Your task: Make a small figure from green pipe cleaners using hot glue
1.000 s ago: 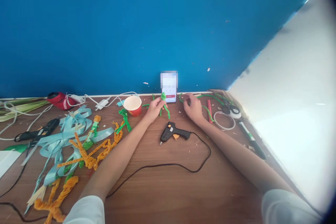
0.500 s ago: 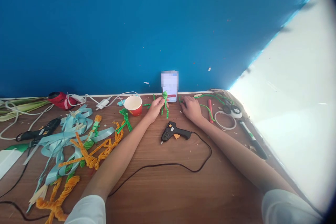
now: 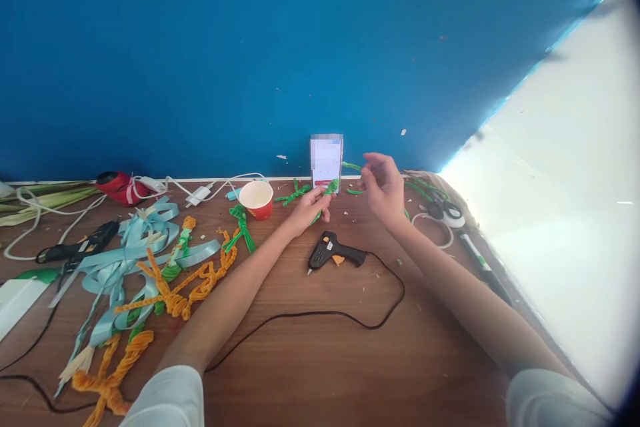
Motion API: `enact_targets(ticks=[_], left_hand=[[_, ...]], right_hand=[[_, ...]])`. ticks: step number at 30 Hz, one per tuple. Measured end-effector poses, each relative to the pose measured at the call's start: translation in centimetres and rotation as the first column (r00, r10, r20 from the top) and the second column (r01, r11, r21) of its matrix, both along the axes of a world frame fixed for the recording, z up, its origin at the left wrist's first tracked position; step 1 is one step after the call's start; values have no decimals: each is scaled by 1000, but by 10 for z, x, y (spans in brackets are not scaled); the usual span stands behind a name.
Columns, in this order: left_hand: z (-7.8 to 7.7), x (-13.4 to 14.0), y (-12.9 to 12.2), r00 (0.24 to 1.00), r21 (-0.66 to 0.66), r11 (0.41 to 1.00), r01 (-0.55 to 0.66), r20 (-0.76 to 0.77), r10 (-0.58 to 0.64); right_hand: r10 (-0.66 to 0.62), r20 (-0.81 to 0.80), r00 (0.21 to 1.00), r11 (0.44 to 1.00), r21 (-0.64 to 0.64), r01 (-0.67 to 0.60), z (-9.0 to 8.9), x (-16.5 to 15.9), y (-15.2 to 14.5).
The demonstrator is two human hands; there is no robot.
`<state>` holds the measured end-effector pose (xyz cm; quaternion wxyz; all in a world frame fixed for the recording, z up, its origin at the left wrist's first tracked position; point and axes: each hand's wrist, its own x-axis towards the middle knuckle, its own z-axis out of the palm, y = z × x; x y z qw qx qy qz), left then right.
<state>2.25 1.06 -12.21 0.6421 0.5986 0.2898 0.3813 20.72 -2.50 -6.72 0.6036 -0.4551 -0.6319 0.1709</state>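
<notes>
My left hand (image 3: 306,208) is closed around a small figure of twisted green pipe cleaner (image 3: 332,186), whose top sticks out past the fingertips in front of the phone. My right hand (image 3: 385,190) is raised to the right of it, thumb and fingers curled round one end of a green pipe cleaner strand (image 3: 351,165) pointing left. Another short green piece (image 3: 355,191) lies beneath on the table. Close by on the left is a second green pipe cleaner figure (image 3: 294,193). A black glue gun (image 3: 331,251) rests on its side nearer me, between my forearms.
A phone (image 3: 327,159) leans on the blue wall. To the left stand a paper cup (image 3: 257,200), blue ribbon (image 3: 125,260), orange pipe cleaner shapes (image 3: 175,303) and another glue gun (image 3: 90,245). Scissors (image 3: 450,213) and a white ring (image 3: 435,230) lie right. A black cord (image 3: 320,313) crosses the table.
My right hand has lifted from the table and moved slightly right, with the green strand at its fingertips. My left hand has tilted the figure over and shifted right.
</notes>
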Motion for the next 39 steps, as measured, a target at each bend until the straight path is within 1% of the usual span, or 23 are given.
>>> enact_targets(ticks=[1,3,6,8,11,14,15,16,19,20,22,24,25,29,33,36,38,39], left_hand=[[3,3,-3,1000,-22,1000,8,-9,-9],[12,6,-9,999,-49,998,44,-20,-45],[32,4,-14,985,-38,986,162,-56,-164],[46,-1,-17,965,-24,971,238,-110,-239],[61,-5,-23,938,52,963,265,-245,-244],[66,-4,-31,916,213,939,271,-357,-184],[66,-3,-34,906,243,929,278,-386,-171],[65,-1,-37,886,252,920,301,-430,-172],[65,1,-42,787,231,882,410,-578,-214],[65,1,-43,760,222,877,426,-613,-214],[68,1,-44,735,217,888,407,-654,-177],[70,0,-44,739,222,905,362,-660,-134],[72,-1,-44,750,226,909,350,-649,-127],[76,-3,-41,810,205,913,352,-556,-187],[81,-4,-41,826,175,926,335,-527,-199],[86,-6,-41,826,182,929,323,-533,-182],[89,-7,-42,828,180,929,322,-529,-185],[91,-8,-42,830,169,929,329,-520,-200]], right_hand=[[48,-68,997,999,0,-48,10,-1,-4],[124,-151,981,992,2,-125,27,-3,-11],[203,-184,962,977,-29,-212,43,-6,-21],[272,-186,944,956,-57,-287,47,-9,-27],[367,-253,895,916,-71,-395,49,-16,-32],[406,-349,845,884,-85,-460,47,-23,-36],[409,-363,837,877,-97,-470,46,-25,-37],[408,-359,839,873,-115,-474,45,-27,-38],[403,-278,872,870,-181,-459,43,-29,-40],[404,-250,880,868,-199,-455,42,-30,-40],[410,-225,884,860,-230,-457,42,-30,-41],[405,-215,889,858,-246,-450,45,-30,-42],[391,-203,898,867,-246,-433,47,-29,-43],[320,-97,942,919,-212,-334,56,-22,-43],[252,-31,967,942,-220,-253,63,-12,-41],[243,-52,969,930,-271,-248,65,-6,-37],[272,-92,958,900,-327,-287,64,-2,-32],[294,-116,949,877,-363,-316,63,0,-29]])
